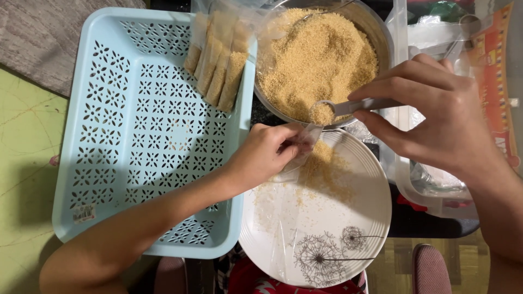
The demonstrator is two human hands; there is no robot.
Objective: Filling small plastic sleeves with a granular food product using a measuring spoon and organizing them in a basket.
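Right hand [436, 114]: fingers grasp one measuring spoon [348, 107], heaped with golden granules, over the steel bowl [381, 38] rim. Left hand [264, 155]: fingers pinch one clear pouch [302, 149] open above one white plate [348, 239]. Four filled pouches [215, 62] lean in one blue basket [136, 136].

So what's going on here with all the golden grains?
A person's right hand holds a small measuring spoon heaped with golden grains over the edge of a metal bowl full of them. The left hand holds open a small clear bag just below the spoon, above a white plate with spilled grains. Several filled packets lean in a light blue basket.
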